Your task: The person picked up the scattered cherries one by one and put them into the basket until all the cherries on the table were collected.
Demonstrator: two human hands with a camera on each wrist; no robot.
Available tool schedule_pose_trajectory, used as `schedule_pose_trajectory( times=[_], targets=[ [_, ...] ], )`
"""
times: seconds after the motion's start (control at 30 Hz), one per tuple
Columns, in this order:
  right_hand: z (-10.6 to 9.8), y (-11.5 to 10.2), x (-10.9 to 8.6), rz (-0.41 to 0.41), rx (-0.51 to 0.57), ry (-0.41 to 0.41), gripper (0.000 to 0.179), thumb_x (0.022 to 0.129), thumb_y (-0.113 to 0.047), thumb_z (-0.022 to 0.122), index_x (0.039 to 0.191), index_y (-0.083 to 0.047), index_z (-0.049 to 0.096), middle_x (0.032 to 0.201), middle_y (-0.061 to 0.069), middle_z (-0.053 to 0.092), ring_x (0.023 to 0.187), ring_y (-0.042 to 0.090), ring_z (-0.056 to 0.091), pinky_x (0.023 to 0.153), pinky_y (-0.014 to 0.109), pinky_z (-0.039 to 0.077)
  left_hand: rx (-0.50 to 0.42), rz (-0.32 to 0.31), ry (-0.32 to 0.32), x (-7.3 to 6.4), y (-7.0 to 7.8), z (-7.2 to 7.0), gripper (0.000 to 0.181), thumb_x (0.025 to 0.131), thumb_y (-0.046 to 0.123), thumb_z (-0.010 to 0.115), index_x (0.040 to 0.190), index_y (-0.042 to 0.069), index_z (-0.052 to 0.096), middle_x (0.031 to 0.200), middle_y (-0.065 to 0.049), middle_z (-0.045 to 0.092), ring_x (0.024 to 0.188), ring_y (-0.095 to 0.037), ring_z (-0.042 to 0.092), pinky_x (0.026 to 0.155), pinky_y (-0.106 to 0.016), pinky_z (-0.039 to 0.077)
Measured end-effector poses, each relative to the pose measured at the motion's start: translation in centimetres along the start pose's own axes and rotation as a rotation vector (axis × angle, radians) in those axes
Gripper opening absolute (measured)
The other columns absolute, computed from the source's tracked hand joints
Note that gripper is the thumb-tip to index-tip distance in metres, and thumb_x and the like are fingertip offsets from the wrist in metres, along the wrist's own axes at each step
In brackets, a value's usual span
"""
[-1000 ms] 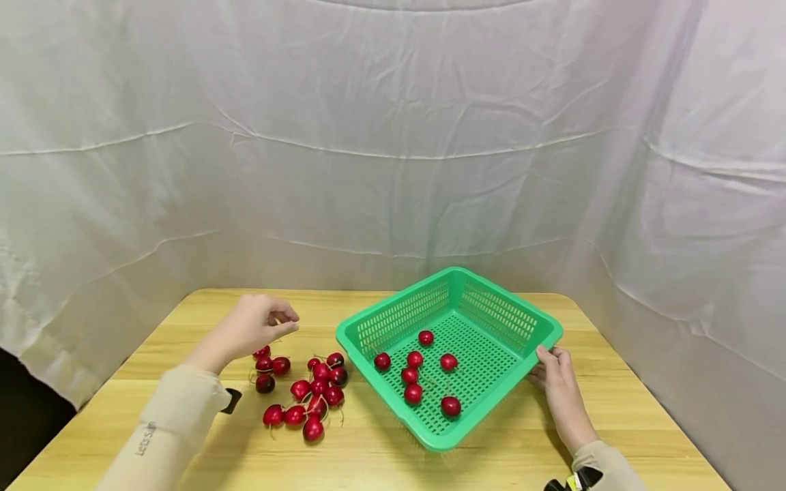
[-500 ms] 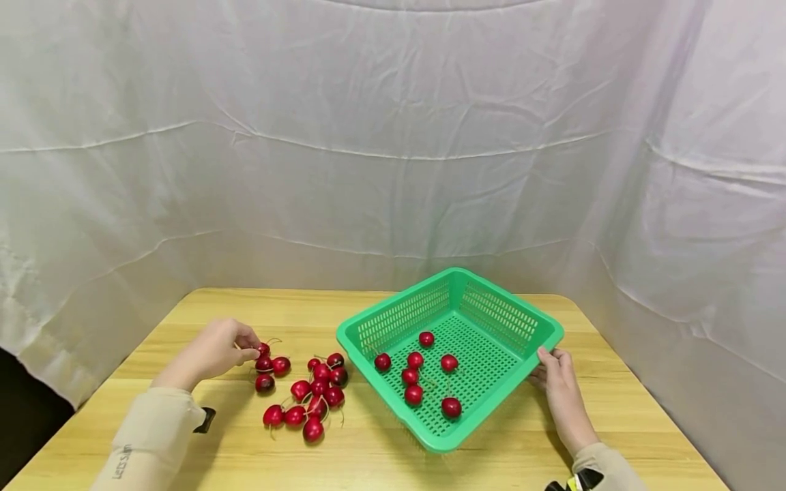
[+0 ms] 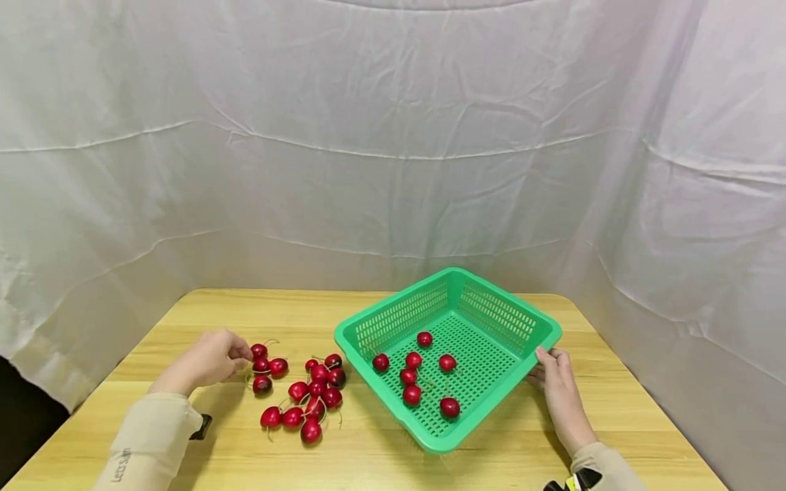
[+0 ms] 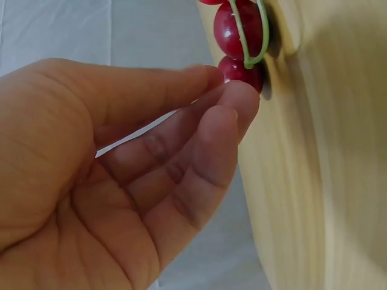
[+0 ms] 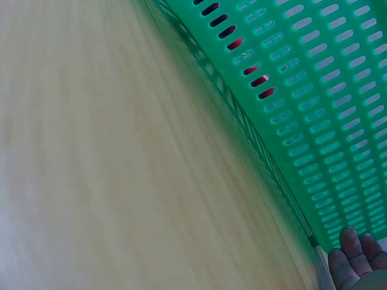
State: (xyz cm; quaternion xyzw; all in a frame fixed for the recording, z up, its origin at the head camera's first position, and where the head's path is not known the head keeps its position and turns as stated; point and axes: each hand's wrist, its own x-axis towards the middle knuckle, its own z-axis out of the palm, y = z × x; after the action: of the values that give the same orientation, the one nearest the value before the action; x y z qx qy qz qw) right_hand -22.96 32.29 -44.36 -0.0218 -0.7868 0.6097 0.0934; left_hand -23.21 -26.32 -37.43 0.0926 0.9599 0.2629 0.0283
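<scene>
My left hand [image 3: 211, 358] is low over the table at the left edge of the loose cherries. In the left wrist view, thumb and forefinger tips come close together right against a red cherry [image 4: 242, 71], partly covering it. Whether they pinch it is hidden. Another cherry [image 4: 237, 29] with a green stem lies beyond. On the right, my right hand [image 3: 557, 392] holds the corner of a green plastic basket [image 3: 491, 407], thumb on the rim and fingers [image 5: 357, 251] beneath. The basket sits tilted and has several cherries [image 3: 412, 395] on its perforated floor.
A larger cluster of stemmed cherries [image 3: 314, 409] lies on the wooden table [image 3: 258, 464] between my left hand and the basket. White cloth [image 3: 393, 170] hangs behind the table and along both sides.
My left hand has come down and left from above the table to the small cherry group, then shifted slightly further left. The right hand and the basket stay where they were.
</scene>
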Motion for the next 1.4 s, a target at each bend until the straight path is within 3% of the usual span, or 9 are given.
schedule_pose_trajectory(
  times=[0.4, 0.6, 1.03, 1.4],
  targets=[
    [0.3, -0.1, 0.0, 0.003, -0.005, -0.004, 0.052, 0.117, -0.045, 0.03, 0.147, -0.003, 0.029, 0.139, 0.015, 0.048, 0.105, -0.002, 0.061, 0.095, 0.018, 0.054, -0.044, -0.035, -0.043, 0.0, -0.5, 0.7, 0.003, 0.095, 0.001, 0.075, 0.096, -0.002, 0.075, 0.084, -0.007, 0.072, 0.07, -0.017, 0.068, 0.063, -0.032, 0.06],
    [0.4, -0.1, -0.1, -0.005, -0.02, -0.013, 0.058, 0.117, -0.049, 0.029, 0.15, -0.002, 0.028, 0.142, 0.016, 0.046, 0.108, -0.001, 0.061, 0.097, 0.016, 0.053, -0.032, -0.047, -0.049, 0.0, -0.9, 1.0, 0.007, 0.095, 0.002, 0.075, 0.089, 0.003, 0.074, 0.078, -0.004, 0.071, 0.068, -0.016, 0.066, 0.061, -0.03, 0.057],
    [-0.1, 0.1, -0.1, 0.006, -0.024, -0.019, 0.061, 0.117, -0.048, 0.029, 0.154, 0.0, 0.024, 0.142, 0.016, 0.045, 0.107, -0.002, 0.06, 0.096, 0.016, 0.053, -0.043, -0.019, -0.049, 0.3, -1.5, 1.5, 0.012, 0.095, 0.003, 0.075, 0.084, 0.006, 0.073, 0.069, -0.003, 0.068, 0.062, -0.016, 0.063, 0.057, -0.026, 0.052],
    [0.0, 0.0, 0.0, -0.017, -0.007, -0.009, 0.058, 0.117, -0.047, 0.029, 0.151, 0.0, 0.026, 0.14, 0.015, 0.046, 0.107, 0.0, 0.061, 0.096, 0.016, 0.054, -0.049, -0.002, -0.052, 0.3, -1.9, 1.1, 0.016, 0.096, 0.005, 0.076, 0.08, 0.007, 0.073, 0.066, -0.003, 0.068, 0.059, -0.014, 0.062, 0.056, -0.026, 0.051]
  ],
)
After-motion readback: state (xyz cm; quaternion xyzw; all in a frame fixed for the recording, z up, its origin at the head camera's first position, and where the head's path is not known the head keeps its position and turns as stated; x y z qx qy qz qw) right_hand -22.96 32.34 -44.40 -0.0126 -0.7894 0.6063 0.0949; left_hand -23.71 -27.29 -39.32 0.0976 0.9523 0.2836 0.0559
